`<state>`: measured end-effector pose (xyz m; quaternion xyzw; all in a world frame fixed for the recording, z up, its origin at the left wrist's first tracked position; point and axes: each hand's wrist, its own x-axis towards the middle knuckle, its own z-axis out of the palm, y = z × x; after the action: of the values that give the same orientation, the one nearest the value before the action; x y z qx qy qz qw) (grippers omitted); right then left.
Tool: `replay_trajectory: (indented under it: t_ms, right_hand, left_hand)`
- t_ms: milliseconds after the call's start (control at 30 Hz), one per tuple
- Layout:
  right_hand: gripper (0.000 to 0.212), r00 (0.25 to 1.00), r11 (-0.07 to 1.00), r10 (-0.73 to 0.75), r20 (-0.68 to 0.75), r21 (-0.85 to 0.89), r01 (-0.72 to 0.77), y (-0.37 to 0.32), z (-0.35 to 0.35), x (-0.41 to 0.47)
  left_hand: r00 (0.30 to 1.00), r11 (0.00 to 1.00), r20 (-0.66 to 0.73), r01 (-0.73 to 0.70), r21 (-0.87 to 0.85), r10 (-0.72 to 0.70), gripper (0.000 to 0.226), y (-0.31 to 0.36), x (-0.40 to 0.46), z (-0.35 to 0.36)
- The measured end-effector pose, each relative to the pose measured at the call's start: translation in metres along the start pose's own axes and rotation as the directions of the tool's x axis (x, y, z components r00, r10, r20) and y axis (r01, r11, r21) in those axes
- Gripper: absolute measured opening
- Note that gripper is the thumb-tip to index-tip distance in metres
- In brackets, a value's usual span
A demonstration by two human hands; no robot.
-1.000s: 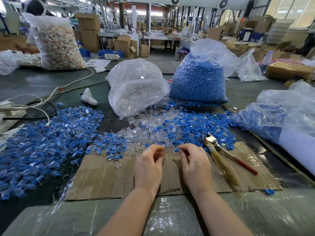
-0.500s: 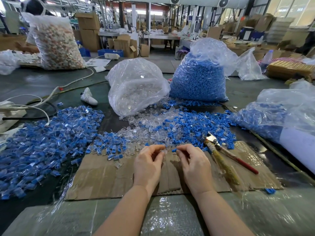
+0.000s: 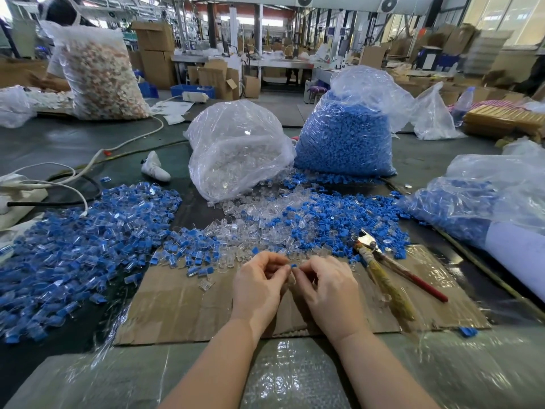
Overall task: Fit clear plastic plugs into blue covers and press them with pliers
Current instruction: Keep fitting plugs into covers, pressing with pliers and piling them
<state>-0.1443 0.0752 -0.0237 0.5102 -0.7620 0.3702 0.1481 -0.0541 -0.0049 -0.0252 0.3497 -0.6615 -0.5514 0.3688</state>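
Together, left hand [image 3: 257, 286] and right hand [image 3: 326, 286] pinch a blue cover [image 3: 293, 265]; any clear plug is hidden by fingertips

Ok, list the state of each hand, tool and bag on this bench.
Left hand: pinching a small part.
Right hand: pinching small blue plastic cover.
Red-handled metal pliers: lying unused on cardboard sheet.
Clear plastic bag of clear plugs: open, spilling.
Clear plastic bag of blue covers: upright, full.

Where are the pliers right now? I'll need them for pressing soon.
In the head view, the pliers lie untouched on the cardboard sheet, just right of the right hand.
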Motion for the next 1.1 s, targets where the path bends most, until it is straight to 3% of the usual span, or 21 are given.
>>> replay_trajectory:
  t_ms: [1100]
  right_hand:
    - [0.008,0.999,1.0,-0.028,0.021,0.005,0.028,0.0035,0.0029,-0.0001]
  left_hand:
    - [0.998,0.988,0.008,-0.055,0.144,0.054,0.019,0.0007,0.0006,0.0009]
